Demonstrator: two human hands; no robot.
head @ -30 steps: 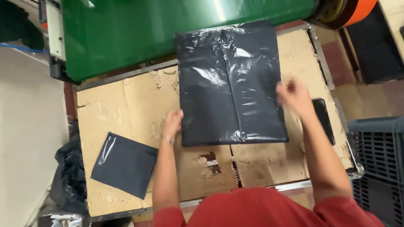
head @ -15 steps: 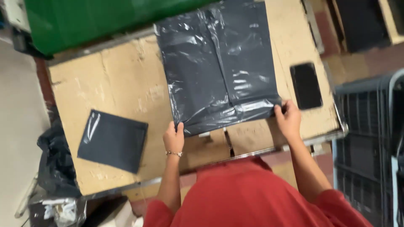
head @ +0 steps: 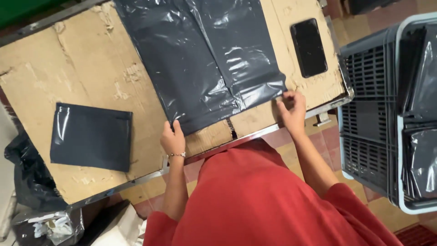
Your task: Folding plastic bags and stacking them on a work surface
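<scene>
A large dark grey plastic mailer bag [head: 205, 59] lies flat on the cardboard-covered table [head: 77, 68]. My left hand [head: 172, 139] pinches its near left corner. My right hand [head: 292, 109] grips its near right corner at the table's front edge. Both sleeves are red.
A smaller folded dark grey bag [head: 91, 136] lies at the left of the table. A black phone [head: 309, 47] rests at the right. A grey plastic crate [head: 391, 114] holding more dark bags stands to the right. Black bags [head: 32, 191] sit on the floor at lower left.
Both hands have come back from the bag's sides to its near corners and taken hold of them. The view has shifted closer and to the right.
</scene>
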